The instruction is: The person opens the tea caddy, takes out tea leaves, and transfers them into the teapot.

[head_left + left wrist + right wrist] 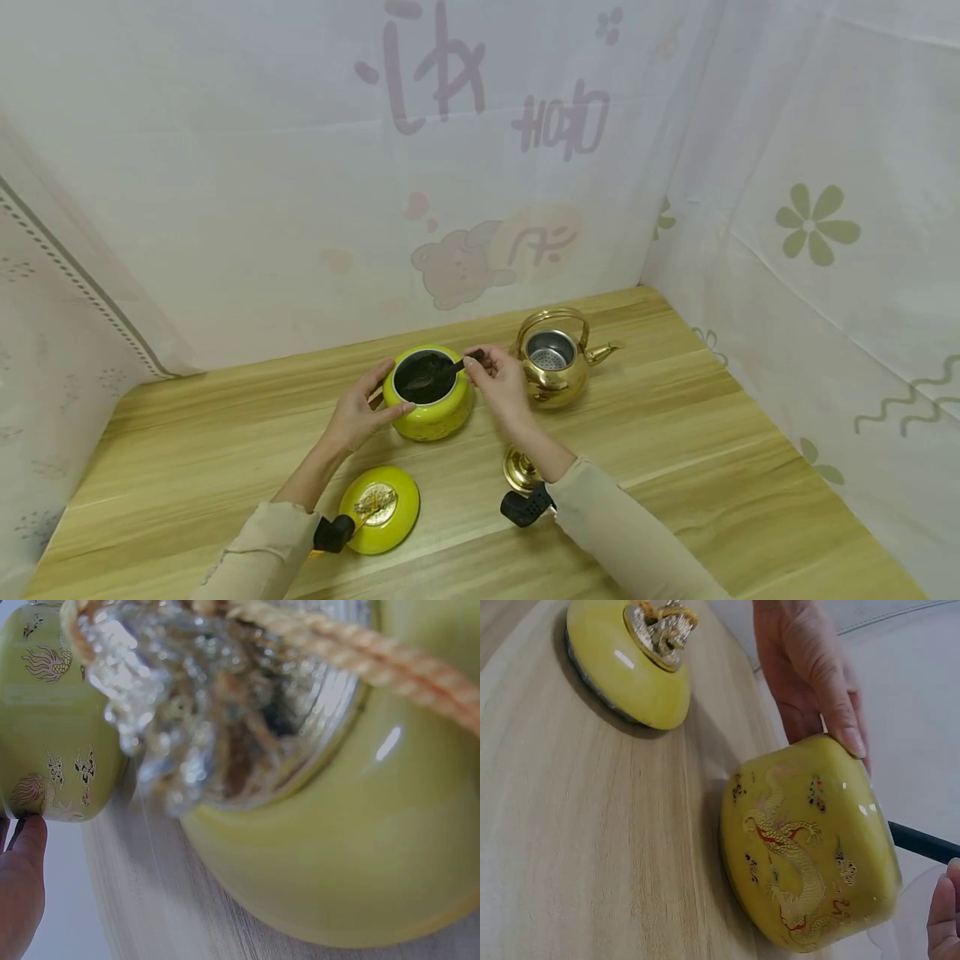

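A round yellow jar [431, 423] with dragon decoration stands uncovered, holding dark loose contents like tea leaves [422, 379]. My left hand [360, 417] grips its left side, thumb along the front rim and fingers around the back. On the right, my right hand [504, 387] pinches the handle of a slim dark scoop [463, 363] between thumb and fingers. The scoop slants over the rim, its lower end down among the dark contents and hard to make out. In the right wrist view the dark handle [924, 843] sticks out past the jar's mouth [802, 847].
A gold teapot [555, 390] with a raised handle and a metal strainer [551, 358] inside stands right of the jar. Its gold lid [517, 468] lies under my right forearm. The jar's yellow lid [401, 510], with an ornate knob, lies near my left wrist. Printed cloth walls surround the wooden table [720, 467].
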Available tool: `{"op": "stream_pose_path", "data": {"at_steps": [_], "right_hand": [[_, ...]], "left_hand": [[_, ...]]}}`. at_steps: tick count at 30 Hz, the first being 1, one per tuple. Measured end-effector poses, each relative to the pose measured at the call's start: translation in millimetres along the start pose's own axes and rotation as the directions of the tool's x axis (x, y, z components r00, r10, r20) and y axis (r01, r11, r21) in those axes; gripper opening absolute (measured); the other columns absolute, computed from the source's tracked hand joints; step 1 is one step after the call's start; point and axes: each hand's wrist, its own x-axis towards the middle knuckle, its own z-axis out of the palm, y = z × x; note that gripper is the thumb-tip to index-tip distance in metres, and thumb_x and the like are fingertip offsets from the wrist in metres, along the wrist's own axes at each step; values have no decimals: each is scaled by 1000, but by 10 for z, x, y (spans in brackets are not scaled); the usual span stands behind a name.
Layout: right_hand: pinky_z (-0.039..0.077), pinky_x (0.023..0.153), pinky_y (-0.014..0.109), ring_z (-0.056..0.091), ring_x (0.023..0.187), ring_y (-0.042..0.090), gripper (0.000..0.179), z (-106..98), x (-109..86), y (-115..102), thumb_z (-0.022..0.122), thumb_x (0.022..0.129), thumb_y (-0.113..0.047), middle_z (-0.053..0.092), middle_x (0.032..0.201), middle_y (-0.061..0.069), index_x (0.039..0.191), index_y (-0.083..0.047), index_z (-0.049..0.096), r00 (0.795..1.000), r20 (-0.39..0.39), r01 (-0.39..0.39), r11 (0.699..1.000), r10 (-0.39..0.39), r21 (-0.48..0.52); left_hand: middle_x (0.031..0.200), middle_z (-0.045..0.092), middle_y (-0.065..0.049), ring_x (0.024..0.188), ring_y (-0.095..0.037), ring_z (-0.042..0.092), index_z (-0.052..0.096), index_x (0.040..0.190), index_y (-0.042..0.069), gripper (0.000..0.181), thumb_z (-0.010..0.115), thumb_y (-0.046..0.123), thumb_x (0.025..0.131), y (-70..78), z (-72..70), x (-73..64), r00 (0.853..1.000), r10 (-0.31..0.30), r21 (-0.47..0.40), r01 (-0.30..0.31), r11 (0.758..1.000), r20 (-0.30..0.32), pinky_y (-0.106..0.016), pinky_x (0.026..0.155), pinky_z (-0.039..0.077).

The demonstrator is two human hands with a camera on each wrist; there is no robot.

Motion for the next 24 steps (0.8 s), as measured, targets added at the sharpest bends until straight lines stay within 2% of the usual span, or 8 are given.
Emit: {"op": "stream_pose_path", "data": {"at_steps": [3,7,10,24], "right_hand": [[50,55,20,59,72,40,17,27,-18,-84,60,90,-1,63,81,26,102,11,63,999,13,30,997,-29,-71],[47,53,17,58,63,21,14,55,12,-56,61,90,-2,64,77,22,98,8,65,996,31,93,978,-89,-184],[45,54,15,54,63,9,13,76,60,51,62,89,-6,65,74,15,97,3,67,993,41,116,963,-109,-244],[47,53,15,56,61,6,10,93,26,147,67,86,-8,66,74,9,93,-1,69,989,100,142,922,-113,-360]], "left_hand": [[153,21,-21,139,-37,24,24,147,-2,80,72,12,83,3,4,0,1000,6,-1,-6,1000,-2,-38,108,31],[153,22,-21,140,-36,24,24,147,-3,80,72,11,83,-2,5,3,1000,8,-9,-8,1000,-4,-37,108,31],[153,22,-21,140,-36,24,24,147,-3,80,72,11,83,-9,4,7,1000,8,-13,-9,1000,-7,-36,108,31],[153,22,-20,140,-35,23,24,147,-1,80,72,12,84,-12,7,4,1000,-10,-17,10,1000,-6,-37,108,31]]}}
